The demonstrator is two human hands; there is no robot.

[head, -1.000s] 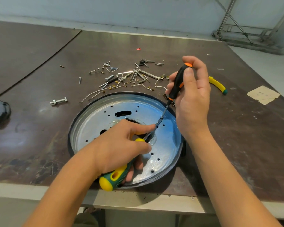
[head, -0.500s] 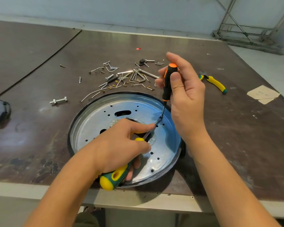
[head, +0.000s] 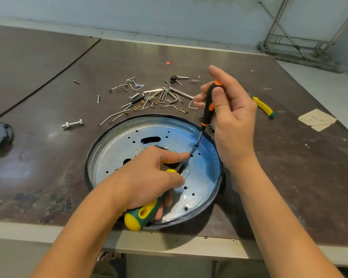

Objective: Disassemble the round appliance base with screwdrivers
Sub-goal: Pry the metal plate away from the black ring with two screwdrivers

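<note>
The right hand [head: 231, 117] has rolled the slim black-and-orange screwdriver [head: 208, 105] more upright, and its cap has swung from 1 o'clock toward 12. The left hand [head: 149, 177] has not shifted. Both grips are closed: right fingers pinch that handle, the left fist wraps the green-and-yellow screwdriver [head: 143, 213]. The round silvery metal appliance base [head: 205, 177] lies at the desk's [head: 289, 167] near edge. Both tips meet at 2 o'clock from its centre, at 7 o'clock below the right grip.
</note>
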